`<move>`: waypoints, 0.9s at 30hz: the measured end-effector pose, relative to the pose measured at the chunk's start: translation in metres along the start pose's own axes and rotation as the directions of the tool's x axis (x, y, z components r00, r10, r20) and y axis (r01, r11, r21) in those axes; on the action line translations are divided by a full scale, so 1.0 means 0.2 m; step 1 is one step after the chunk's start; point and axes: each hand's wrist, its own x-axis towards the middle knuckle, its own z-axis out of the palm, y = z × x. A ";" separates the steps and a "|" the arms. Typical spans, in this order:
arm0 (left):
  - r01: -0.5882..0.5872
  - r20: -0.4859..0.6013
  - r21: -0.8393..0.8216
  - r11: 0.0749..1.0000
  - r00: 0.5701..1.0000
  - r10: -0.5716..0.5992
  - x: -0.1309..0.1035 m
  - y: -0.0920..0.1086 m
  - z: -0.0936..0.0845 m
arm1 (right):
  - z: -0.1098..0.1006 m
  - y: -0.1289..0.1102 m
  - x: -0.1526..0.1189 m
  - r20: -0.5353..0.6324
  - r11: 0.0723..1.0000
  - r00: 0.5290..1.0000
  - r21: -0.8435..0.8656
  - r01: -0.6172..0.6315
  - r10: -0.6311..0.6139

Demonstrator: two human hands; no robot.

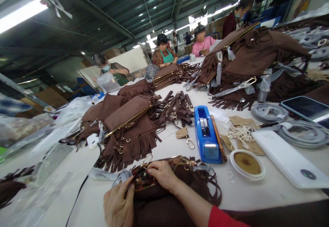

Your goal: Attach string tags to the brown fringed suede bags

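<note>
We grip a brown fringed bag at the near table edge: our left hand closes on its opening, our right hand pinches its gold clasp. A blue tape dispenser stands just beyond.

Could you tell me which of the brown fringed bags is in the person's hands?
The bag at the near table edge, gripped by both hands; the others lie untouched farther back.
</note>
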 end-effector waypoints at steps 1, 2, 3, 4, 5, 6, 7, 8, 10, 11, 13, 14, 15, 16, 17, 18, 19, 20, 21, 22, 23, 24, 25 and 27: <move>0.004 0.000 -0.005 1.000 1.000 -0.004 0.00 0.00 0.00 | 0.00 0.00 0.00 0.001 1.000 1.000 0.002 -0.001 0.001; 0.000 -0.003 -0.004 1.000 1.000 0.000 0.00 0.00 0.00 | 0.00 0.00 0.00 0.002 1.000 1.000 0.004 -0.001 0.001; -0.014 -0.006 0.004 1.000 1.000 0.014 -0.01 0.00 0.00 | 0.00 0.00 0.00 0.002 1.000 1.000 0.005 0.000 0.000; -0.032 -0.011 0.017 0.999 0.999 0.032 -0.01 0.00 0.00 | 0.00 0.00 0.00 0.002 1.000 1.000 0.007 0.001 -0.001; -0.056 -0.017 0.036 0.998 0.998 0.056 -0.01 0.00 0.00 | 0.00 0.00 0.00 0.000 1.000 1.000 0.006 0.003 -0.003; -0.082 -0.025 0.059 0.995 0.996 0.084 -0.01 0.00 0.00 | 0.00 0.00 0.00 -0.002 1.000 1.000 0.005 0.006 -0.006; -0.113 -0.032 0.085 0.990 0.993 0.117 -0.01 0.00 0.00 | 0.00 0.00 0.00 -0.005 1.000 1.000 0.001 0.010 -0.010; -0.152 -0.061 0.115 0.982 0.985 0.160 -0.01 -0.01 0.01 | 0.00 0.00 0.00 -0.009 1.000 1.000 -0.004 0.013 -0.013; -0.233 -0.160 0.187 0.954 0.951 0.263 -0.01 -0.01 0.02 | 0.01 0.00 0.00 -0.011 1.000 1.000 -0.017 0.020 -0.020; -0.268 -0.207 0.227 0.936 0.926 0.315 -0.01 -0.02 0.03 | 0.01 0.00 0.00 -0.009 0.999 1.000 -0.025 0.022 -0.022; -0.311 -0.245 0.297 0.903 0.889 0.387 -0.01 -0.02 0.03 | 0.01 0.00 0.00 -0.005 0.999 1.000 -0.045 0.026 -0.026; -0.319 -0.223 0.325 0.890 0.889 0.400 -0.02 -0.02 0.03 | 0.01 -0.01 0.00 -0.005 0.998 1.000 -0.057 0.027 -0.028; -0.320 -0.186 0.348 0.881 0.898 0.399 -0.02 -0.01 0.03 | 0.01 -0.01 -0.01 -0.005 0.997 1.000 -0.070 0.029 -0.030; -0.315 -0.157 0.368 0.875 0.907 0.392 -0.02 -0.01 0.02 | 0.01 -0.01 -0.01 -0.006 0.996 0.999 -0.083 0.031 -0.032; -0.299 -0.135 0.387 0.872 0.917 0.374 -0.03 0.00 0.02 | 0.02 -0.01 -0.01 -0.008 0.995 0.999 -0.097 0.031 -0.032; -0.280 -0.124 0.399 0.873 0.927 0.354 -0.03 0.00 0.01 | 0.02 0.00 -0.01 -0.010 0.993 0.999 -0.112 0.032 -0.033; -0.269 -0.119 0.404 0.874 0.932 0.342 -0.03 0.01 0.00 | 0.02 0.00 -0.01 -0.010 0.991 0.999 -0.127 0.032 -0.033; -0.278 -0.107 0.395 0.875 0.933 0.345 -0.02 0.01 0.00 | 0.02 0.00 0.00 -0.010 0.989 0.999 -0.143 0.032 -0.034; -0.317 -0.088 0.368 0.874 0.924 0.372 -0.02 0.01 0.00 | 0.02 0.00 0.00 -0.010 0.987 0.999 -0.160 0.033 -0.035; -0.376 -0.064 0.321 0.869 0.907 0.416 -0.01 0.01 0.00 | 0.03 0.01 0.00 -0.010 0.983 0.999 -0.178 0.035 -0.037; -0.440 -0.044 0.260 0.859 0.884 0.466 0.00 0.00 0.00 | 0.03 0.01 0.00 -0.011 0.980 0.999 -0.196 0.037 -0.039; -0.489 -0.022 0.193 0.850 0.864 0.502 0.02 0.01 0.00 | 0.03 0.01 0.00 -0.012 0.976 0.999 -0.214 0.037 -0.041; -0.504 0.006 0.130 0.854 0.862 0.507 0.03 0.01 0.00 | 0.03 0.01 0.00 -0.014 0.972 0.999 -0.231 0.036 -0.041; -0.416 0.129 0.047 0.908 0.904 0.408 0.08 0.04 -0.01 | 0.03 0.01 0.00 -0.016 0.964 0.999 -0.265 0.036 -0.041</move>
